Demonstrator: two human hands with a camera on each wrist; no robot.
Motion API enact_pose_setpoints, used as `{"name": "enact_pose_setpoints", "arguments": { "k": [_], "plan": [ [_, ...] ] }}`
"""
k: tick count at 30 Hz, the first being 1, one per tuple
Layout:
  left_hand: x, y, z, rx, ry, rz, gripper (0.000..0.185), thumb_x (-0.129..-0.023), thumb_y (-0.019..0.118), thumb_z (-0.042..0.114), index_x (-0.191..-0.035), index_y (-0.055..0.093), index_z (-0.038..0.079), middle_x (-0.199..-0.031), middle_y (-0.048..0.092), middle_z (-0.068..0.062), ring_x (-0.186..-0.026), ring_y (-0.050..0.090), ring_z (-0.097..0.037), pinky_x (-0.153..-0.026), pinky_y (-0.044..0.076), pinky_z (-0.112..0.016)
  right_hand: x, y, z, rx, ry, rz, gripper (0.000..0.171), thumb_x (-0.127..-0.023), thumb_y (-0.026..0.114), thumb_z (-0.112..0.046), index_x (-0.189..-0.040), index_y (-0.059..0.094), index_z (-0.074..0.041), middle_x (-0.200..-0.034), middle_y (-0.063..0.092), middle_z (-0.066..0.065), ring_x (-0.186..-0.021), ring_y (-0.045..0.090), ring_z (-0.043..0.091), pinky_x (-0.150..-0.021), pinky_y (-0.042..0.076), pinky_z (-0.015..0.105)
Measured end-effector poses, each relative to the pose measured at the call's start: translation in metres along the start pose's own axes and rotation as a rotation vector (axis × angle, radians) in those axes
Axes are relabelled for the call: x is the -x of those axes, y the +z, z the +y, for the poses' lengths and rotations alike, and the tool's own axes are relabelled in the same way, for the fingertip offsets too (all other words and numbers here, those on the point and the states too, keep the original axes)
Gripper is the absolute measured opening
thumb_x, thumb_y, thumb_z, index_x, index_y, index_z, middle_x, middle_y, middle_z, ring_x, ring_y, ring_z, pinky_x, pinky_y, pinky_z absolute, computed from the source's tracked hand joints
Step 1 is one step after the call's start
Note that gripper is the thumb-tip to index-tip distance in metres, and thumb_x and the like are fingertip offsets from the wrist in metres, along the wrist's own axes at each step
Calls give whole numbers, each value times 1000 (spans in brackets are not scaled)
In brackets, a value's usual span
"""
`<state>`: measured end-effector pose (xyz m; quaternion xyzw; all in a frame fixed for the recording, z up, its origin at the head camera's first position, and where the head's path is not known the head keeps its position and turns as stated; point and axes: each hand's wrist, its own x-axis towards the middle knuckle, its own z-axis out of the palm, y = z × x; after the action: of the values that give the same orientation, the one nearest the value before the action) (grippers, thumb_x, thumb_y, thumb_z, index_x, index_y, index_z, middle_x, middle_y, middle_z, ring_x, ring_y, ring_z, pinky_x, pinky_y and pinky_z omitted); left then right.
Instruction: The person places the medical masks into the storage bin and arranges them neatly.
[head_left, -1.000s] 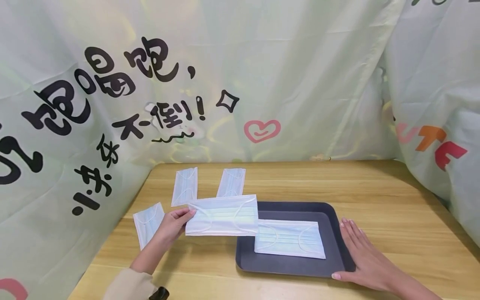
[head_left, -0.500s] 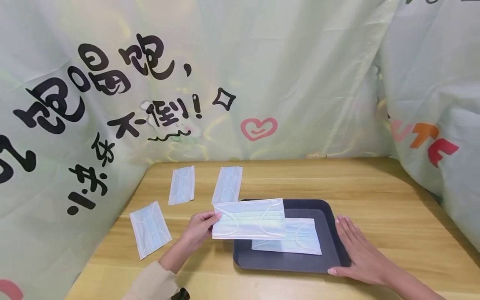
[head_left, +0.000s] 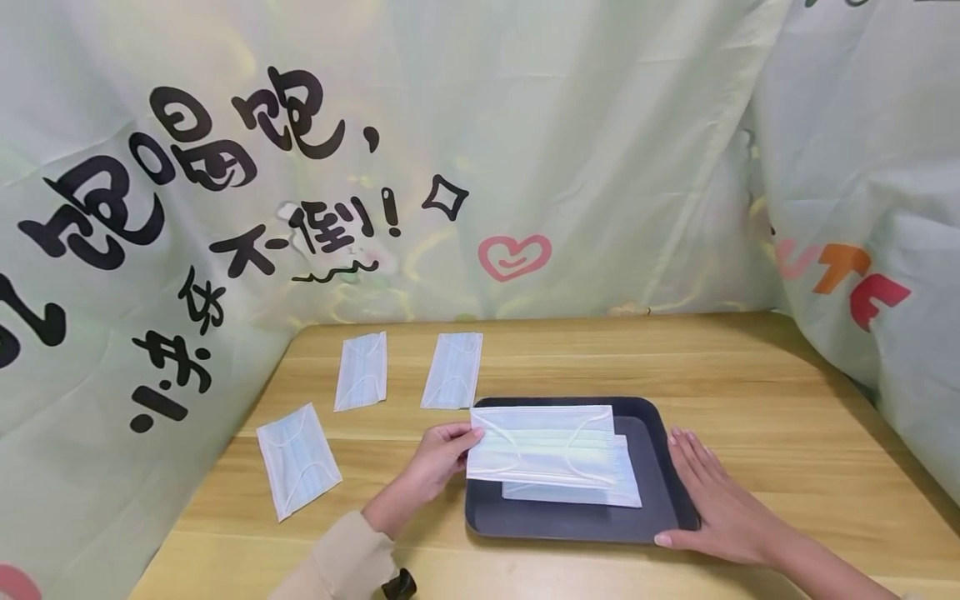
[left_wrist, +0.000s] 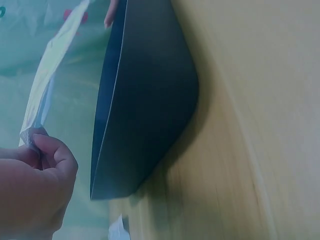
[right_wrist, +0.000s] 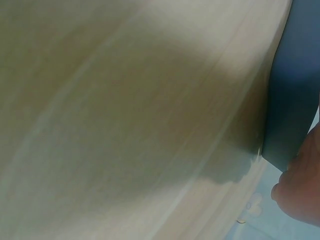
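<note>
My left hand (head_left: pixel 438 457) pinches the left end of a pale blue face mask (head_left: pixel 542 442) between thumb and fingers. The mask is held flat above the dark grey tray (head_left: pixel 555 527), as the left wrist view shows it clear of the tray's rim (left_wrist: pixel 107 120). Beneath it, a second face mask (head_left: pixel 628 479) lies inside the tray, mostly covered in the head view. My right hand (head_left: pixel 723 504) rests with straight fingers along the tray's right side, its thumb at the near right corner. In the right wrist view part of that hand (right_wrist: pixel 302 185) touches the tray wall (right_wrist: pixel 292 85).
Three more face masks lie on the wooden table (head_left: pixel 787 400): one at the left (head_left: pixel 299 462), another at the back left (head_left: pixel 361 372), and a third mask (head_left: pixel 452 371) behind the tray's left corner. A printed cloth (head_left: pixel 615 167) hangs around the table's back and sides.
My left hand has carried the pinched face mask rightward, from beside the tray to over it and the mask inside. My right hand has stayed at the tray's right side.
</note>
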<state>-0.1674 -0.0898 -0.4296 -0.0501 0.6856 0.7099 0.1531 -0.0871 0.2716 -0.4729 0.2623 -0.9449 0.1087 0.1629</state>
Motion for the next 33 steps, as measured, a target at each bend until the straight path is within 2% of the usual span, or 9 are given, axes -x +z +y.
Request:
{"name": "enact_pose_setpoints", "arguments": {
  "k": [7,12,19,26,33],
  "plan": [
    [-3,16,-5,-24,-19,-15,24,-89,60,8,-103,63,-11,-68,57,7,-60,50,-4,-56,43,-16,0,-2,1,-8,15,-9,122,-64,74,-58,-147,9,4,-157,-9,6,-140,-21,5,-109,-15,12],
    [-7,28,-12,-103,-38,-29,23,-88,61,7,-102,62,-11,-69,56,5,-58,51,-4,-55,45,-16,-1,-2,1,-14,0,-3,122,-63,74,-58,-147,10,5,-156,-14,0,-140,-21,5,-110,-14,12],
    [-11,43,-14,-169,-38,-32,20,-86,62,6,-98,63,-11,-72,53,3,-58,49,-6,-55,46,-16,-1,-2,1,-23,-2,-8,121,-64,74,-57,-146,9,5,-156,-13,0,-140,-20,5,-110,-14,12],
    [-13,46,-17,-239,-54,2,18,-86,64,6,-96,64,-9,-76,55,0,-61,51,-7,-59,52,-21,-1,-2,0,-24,16,-15,119,-65,73,-58,-146,13,6,-156,-13,-1,-140,-20,4,-110,-13,11],
    [-14,44,-18,-358,-23,9,12,-84,63,2,-89,64,-9,-74,56,-3,-60,53,-8,-60,55,-26,0,-1,0,-24,16,-15,119,-65,73,-58,-146,12,6,-156,-12,-1,-140,-20,4,-110,-13,11]
  ]
}}
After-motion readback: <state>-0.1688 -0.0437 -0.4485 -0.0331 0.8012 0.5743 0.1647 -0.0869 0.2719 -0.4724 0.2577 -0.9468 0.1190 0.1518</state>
